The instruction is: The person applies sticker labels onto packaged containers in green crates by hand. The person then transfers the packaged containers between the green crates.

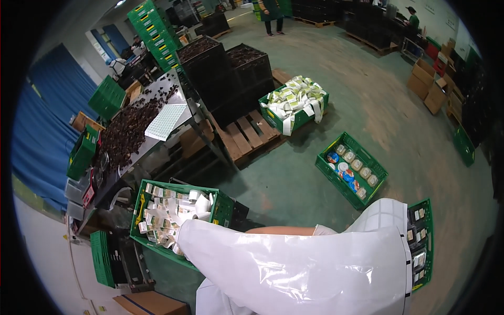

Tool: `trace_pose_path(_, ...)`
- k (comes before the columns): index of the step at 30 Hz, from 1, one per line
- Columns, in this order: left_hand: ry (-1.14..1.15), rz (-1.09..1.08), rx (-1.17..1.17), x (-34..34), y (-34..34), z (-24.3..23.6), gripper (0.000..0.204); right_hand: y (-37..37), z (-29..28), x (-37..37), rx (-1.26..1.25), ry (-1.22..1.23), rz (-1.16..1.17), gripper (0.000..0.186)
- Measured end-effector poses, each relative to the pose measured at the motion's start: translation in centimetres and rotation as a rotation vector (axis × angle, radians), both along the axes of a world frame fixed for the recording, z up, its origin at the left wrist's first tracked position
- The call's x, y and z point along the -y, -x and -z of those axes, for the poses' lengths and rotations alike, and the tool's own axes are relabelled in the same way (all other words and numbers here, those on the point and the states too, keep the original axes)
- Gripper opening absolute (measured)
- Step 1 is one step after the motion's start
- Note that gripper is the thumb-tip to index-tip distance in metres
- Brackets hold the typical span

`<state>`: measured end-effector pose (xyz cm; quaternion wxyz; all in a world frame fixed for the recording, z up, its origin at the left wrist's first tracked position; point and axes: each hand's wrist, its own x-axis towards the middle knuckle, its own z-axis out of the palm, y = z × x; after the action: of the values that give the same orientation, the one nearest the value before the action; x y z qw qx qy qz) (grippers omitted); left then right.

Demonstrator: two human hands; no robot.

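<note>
A large glossy white sheet (294, 262), curled and marked with small black dashes along its right edge, fills the lower middle of the head view. Above its upper edge shows a strip of bare forearm, seemingly the left, ending in a white glove or cuff (324, 230). The fingers of my left hand are hidden behind the sheet, so its grip cannot be made out. My right hand does not show. A paler part of the sheet with faint grid lines (375, 215) rises beside the cuff. Left of the sheet, a green crate (137, 202) holds crumpled label strips (168, 215).
A green crate (320, 157) with small packaged tubs stands on the floor ahead; another green crate (430, 236) with dark packs is at right. A crate of label strips (296, 100) sits by black bins (205, 68) on a pallet. Dark pieces cover the metal table (181, 92).
</note>
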<state>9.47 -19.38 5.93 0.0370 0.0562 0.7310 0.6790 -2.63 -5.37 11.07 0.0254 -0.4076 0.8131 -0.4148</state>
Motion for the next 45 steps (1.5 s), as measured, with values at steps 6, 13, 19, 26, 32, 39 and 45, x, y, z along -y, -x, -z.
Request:
trace_pose_path(6,-0.468,0.073,-0.051,2.2,0.7,-1.0,0.052,-2.1,-2.4,9.1,-0.292,-0.033,-0.358,0.037)
trace_pose_path(13,-1.031,0.212,-0.319,3.6,2.1,-0.7,0.059,-0.2,-10.6,7.4,0.284,0.274,-0.212,0.042)
trace_pose_path(19,-1.255,0.169,-0.499,7.8,0.5,-3.0,0.073,-8.5,-21.6,0.6,-0.400,0.969,-0.444,0.026)
trace_pose_path(26,-1.120,-0.070,-0.594,11.7,-3.5,-9.6,0.083,-8.7,-21.3,-3.4,-0.595,0.876,-0.259,0.027)
trace_pose_path(32,-0.954,-0.001,-0.679,11.4,-3.7,-13.0,0.099,-7.1,-17.3,-7.0,-0.418,0.475,0.356,0.031)
trace_pose_path(39,-0.675,-0.321,-0.297,5.5,1.4,-13.0,0.117,-1.8,-12.0,-12.0,0.237,0.481,0.460,0.017)
trace_pose_path(45,-0.567,-0.174,-0.024,0.4,4.9,-11.6,0.100,-4.0,-7.8,-17.2,0.250,0.413,0.728,0.017)
